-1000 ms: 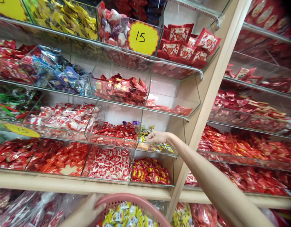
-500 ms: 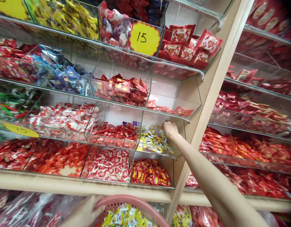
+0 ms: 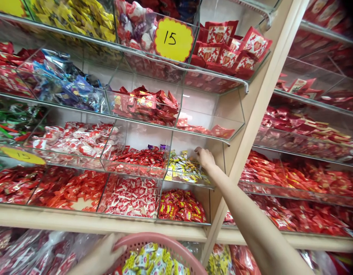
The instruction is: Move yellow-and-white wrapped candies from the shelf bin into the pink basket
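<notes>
My right hand [image 3: 205, 158] is inside a clear shelf compartment, just over the right side of a pile of small yellow-and-white wrapped candies [image 3: 184, 167]. Its fingers are curled in, and whatever they hold is hidden. Low in the view, my left hand [image 3: 107, 250] grips the left rim of a pink plastic basket [image 3: 162, 240], which has holes in its wall. Yellow-and-white wrapped candies [image 3: 153, 261] lie in the basket, below the shelf edge.
Clear dividers part bins of red candies [image 3: 139, 158], red-and-yellow candies [image 3: 180, 206] and blue packets [image 3: 70, 82]. A wooden upright [image 3: 251, 126] stands right of my hand. The clear shelf above [image 3: 205, 131] overhangs it. A yellow price tag [image 3: 173, 39] reads 15.
My right hand's fingers have curled in more over the candies. My left hand stays at the basket rim. The view has shifted slightly.
</notes>
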`<state>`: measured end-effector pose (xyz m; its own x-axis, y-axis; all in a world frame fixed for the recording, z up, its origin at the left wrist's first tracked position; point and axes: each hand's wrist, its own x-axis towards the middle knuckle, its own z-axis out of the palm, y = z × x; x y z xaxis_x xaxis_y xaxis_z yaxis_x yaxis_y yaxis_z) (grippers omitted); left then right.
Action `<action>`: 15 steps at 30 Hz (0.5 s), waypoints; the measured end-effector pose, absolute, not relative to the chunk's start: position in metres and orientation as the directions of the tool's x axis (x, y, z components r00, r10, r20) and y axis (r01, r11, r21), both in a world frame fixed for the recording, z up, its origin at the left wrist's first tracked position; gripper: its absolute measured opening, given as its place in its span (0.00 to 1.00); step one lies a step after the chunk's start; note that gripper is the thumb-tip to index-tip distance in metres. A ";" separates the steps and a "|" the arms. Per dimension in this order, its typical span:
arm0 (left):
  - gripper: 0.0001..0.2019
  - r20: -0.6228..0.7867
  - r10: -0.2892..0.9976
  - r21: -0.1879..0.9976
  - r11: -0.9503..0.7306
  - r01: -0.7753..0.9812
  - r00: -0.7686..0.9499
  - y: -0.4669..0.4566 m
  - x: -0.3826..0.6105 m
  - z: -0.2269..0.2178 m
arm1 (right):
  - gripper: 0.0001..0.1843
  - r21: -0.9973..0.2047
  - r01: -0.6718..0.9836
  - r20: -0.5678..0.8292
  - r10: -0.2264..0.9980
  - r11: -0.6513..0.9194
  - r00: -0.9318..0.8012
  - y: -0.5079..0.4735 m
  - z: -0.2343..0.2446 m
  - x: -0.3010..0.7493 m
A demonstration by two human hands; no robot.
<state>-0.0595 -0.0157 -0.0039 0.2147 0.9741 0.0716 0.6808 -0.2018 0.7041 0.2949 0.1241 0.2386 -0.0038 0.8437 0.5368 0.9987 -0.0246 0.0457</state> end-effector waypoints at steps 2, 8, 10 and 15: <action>0.20 0.063 0.976 0.708 -0.192 0.680 0.211 -0.017 -0.059 -0.002 | 0.16 -0.028 1.000 0.521 0.854 -0.008 0.021 0.120 0.241 0.292; 0.22 0.047 0.976 0.697 -0.185 0.693 0.213 -0.014 -0.060 -0.005 | 0.20 -0.003 0.999 0.298 0.954 -0.034 0.034 0.096 0.248 0.273; 0.23 0.040 0.976 0.693 -0.182 0.698 0.214 -0.012 -0.060 -0.006 | 0.21 0.033 0.998 0.212 0.977 -0.045 0.037 0.087 0.247 0.267; 0.24 0.035 0.984 0.708 -0.147 0.691 0.173 -0.011 -0.059 -0.007 | 0.16 -0.165 0.984 -0.054 0.997 -0.071 0.063 0.078 0.238 0.263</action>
<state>-0.0592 -0.0114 -0.0071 0.1731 0.9843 0.0352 0.6907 -0.1468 0.7081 0.2626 0.0784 0.2376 0.0625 0.9966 -0.0540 0.9838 -0.0707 -0.1647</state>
